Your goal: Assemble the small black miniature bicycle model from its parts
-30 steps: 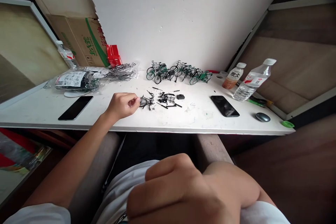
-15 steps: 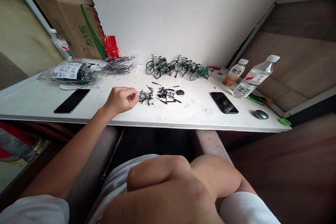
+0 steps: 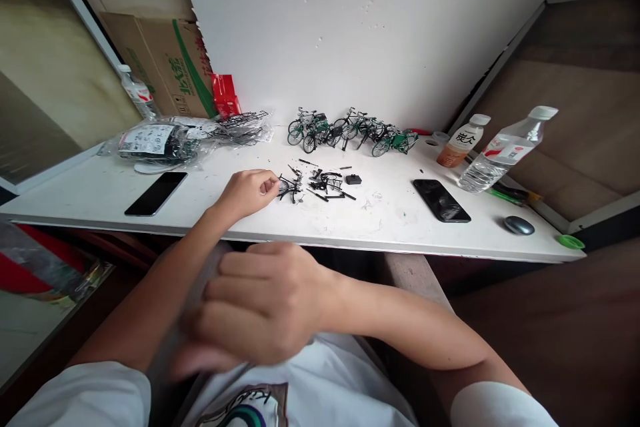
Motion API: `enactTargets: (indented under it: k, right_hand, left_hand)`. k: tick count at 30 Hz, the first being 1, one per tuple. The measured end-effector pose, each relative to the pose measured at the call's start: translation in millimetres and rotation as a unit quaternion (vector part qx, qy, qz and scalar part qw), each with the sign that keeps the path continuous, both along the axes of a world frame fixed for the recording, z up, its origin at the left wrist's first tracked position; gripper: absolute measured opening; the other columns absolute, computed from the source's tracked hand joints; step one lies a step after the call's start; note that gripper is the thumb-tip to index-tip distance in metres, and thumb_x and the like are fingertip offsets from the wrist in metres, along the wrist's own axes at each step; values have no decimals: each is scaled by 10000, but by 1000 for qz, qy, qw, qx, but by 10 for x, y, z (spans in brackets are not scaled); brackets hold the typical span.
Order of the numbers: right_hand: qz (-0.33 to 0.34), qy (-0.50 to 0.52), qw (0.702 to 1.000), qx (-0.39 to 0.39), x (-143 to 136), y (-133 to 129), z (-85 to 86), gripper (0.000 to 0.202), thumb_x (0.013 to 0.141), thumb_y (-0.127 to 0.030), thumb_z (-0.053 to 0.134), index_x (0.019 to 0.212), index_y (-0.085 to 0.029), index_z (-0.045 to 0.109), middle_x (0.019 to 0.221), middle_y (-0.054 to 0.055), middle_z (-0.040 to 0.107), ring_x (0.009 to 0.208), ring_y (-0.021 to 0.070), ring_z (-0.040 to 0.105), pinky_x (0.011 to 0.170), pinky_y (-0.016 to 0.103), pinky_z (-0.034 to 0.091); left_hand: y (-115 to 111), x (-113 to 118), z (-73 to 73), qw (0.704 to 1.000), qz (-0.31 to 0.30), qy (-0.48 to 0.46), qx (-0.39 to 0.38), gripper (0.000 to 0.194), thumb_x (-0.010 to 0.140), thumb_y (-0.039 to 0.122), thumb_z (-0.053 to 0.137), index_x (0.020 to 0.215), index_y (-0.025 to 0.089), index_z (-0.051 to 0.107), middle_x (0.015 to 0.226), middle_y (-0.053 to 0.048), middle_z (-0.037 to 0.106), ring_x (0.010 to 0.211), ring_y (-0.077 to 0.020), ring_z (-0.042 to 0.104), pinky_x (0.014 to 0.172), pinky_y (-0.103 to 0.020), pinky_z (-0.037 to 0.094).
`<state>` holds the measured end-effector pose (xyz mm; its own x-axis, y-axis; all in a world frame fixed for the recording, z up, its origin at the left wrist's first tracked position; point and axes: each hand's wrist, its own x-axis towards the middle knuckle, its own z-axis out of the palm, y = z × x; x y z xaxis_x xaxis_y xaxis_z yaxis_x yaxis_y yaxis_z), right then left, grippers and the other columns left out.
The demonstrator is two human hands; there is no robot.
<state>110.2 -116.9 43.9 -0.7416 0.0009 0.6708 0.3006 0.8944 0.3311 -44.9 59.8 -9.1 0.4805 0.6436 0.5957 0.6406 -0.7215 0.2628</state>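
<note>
Above the white table [image 3: 240,230], my left hand [image 3: 249,192] is closed, its fingertips meeting the end of a black bicycle-model part [image 3: 289,188]. Loose black model pieces [image 3: 326,181] and a small dark box-shaped piece [image 3: 353,179] lie just to the right of that part. My right hand [image 3: 255,307] hangs in front of my chest, off the table, with its fingers curled and partly blurred. Whatever it may hold is hidden. Several small green and black model bicycles [image 3: 395,141] stand at the back of the table.
Plastic bags of parts [image 3: 155,140], a phone [image 3: 156,193] and a bottle [image 3: 139,95] are on the left. To the right are a second phone [image 3: 441,200], an orange-brown drink bottle [image 3: 463,140], a water bottle [image 3: 507,150], a mouse [image 3: 519,225] and a green cap [image 3: 570,241].
My right hand has moved away from close to the camera, and its curled fingers now show. The view has shifted slightly. My left hand stays at the black part.
</note>
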Motion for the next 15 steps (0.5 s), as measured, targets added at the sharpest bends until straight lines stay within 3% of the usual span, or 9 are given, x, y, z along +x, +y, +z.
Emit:
enactTargets:
  k: [2, 4, 7, 11, 15]
  right_hand:
    - [8, 68, 995, -74, -10, 181, -69, 250, 1097, -385, 554, 970, -209, 678, 815, 21, 608, 800, 169, 607, 736, 285, 538]
    - [9, 71, 989, -131, 31, 341, -188, 160, 1068, -211, 503, 1075, -179, 660, 928, 53, 657, 893, 183, 628, 797, 289, 540]
    - [8, 67, 979, -193, 131, 572, -420, 310, 915, -28, 452, 1104, -183, 643, 961, 67, 677, 917, 203, 626, 830, 309, 530]
    - [22, 89, 964, -249, 226, 795, -671, 298, 695, -83, 515, 920, -194, 676, 787, 44, 662, 744, 216, 590, 741, 336, 497]
    - [4, 55, 952, -302, 263, 838, -698, 221, 692, -159, 547, 830, -203, 714, 680, 31, 648, 652, 213, 558, 653, 339, 407]
  left_hand:
    - [42, 34, -66, 1000, 4, 3, -30, 179, 972, 315, 641, 982, 223, 795, 924, -41, 785, 780, -196, 684, 773, -319, 510]
    - [87, 71, -145, 999, 8, 4, -46, 197, 981, 337, 647, 1015, 221, 803, 1019, -66, 772, 883, -223, 688, 836, -343, 526]
    - [144, 113, -267, 998, -3, 8, -62, 209, 975, 356, 668, 1060, 228, 810, 1087, -85, 720, 1062, -267, 660, 976, -387, 526]
    - [185, 138, -394, 996, 1, 25, -82, 238, 991, 409, 662, 1055, 236, 813, 1067, -77, 674, 1103, -278, 624, 999, -421, 527]
    - [187, 186, -455, 996, 10, 26, -85, 241, 974, 433, 685, 1033, 238, 814, 1079, -82, 665, 1121, -287, 610, 1012, -435, 528]
